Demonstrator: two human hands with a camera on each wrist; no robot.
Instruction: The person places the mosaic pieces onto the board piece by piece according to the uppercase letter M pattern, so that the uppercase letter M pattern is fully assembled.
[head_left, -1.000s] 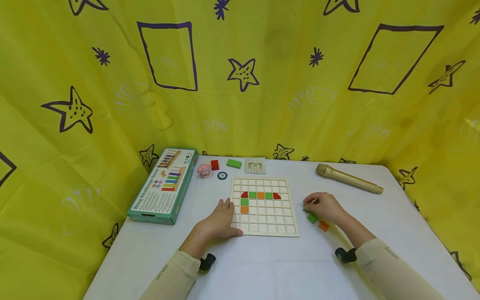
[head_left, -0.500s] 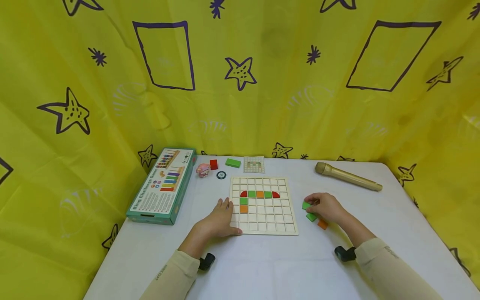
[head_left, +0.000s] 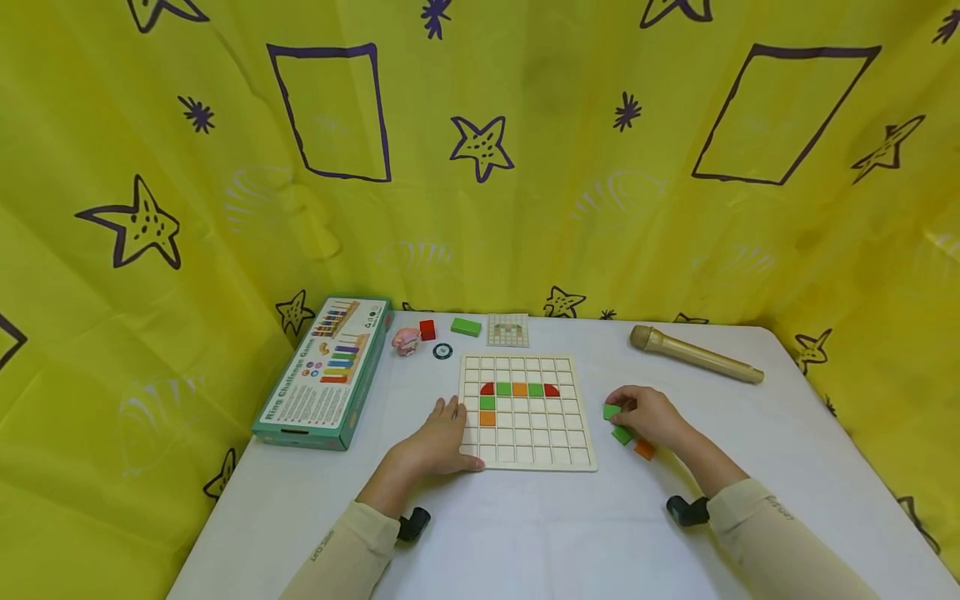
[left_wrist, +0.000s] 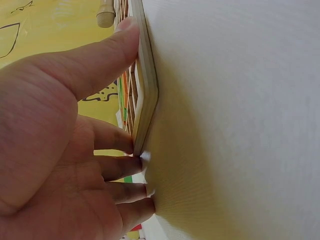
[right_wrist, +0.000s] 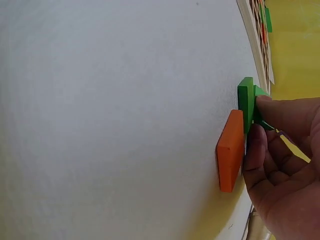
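Note:
A pale wooden grid board (head_left: 528,437) lies mid-table. Red, green and orange tiles form a row across it, and a green and an orange tile sit below the row's left end. My left hand (head_left: 433,442) rests at the board's left side, fingers spread along that edge, with the thumb (left_wrist: 117,42) on the board's near edge. Right of the board, my right hand (head_left: 651,417) pinches a green tile (head_left: 612,412) between thumb and fingers. Just under that hand lie another green tile (head_left: 622,435) and an orange tile (head_left: 644,450), close together on the table.
Behind the board are a small pattern card (head_left: 507,330), a green block (head_left: 466,327), a red block (head_left: 427,330), a pink figure (head_left: 406,341) and a dark round disc (head_left: 442,352). A game box (head_left: 322,375) lies left; a gold microphone (head_left: 697,354) lies back right.
The green tile at my right fingertips shows more of its face than a second ago. My left hand and the board keep their places.

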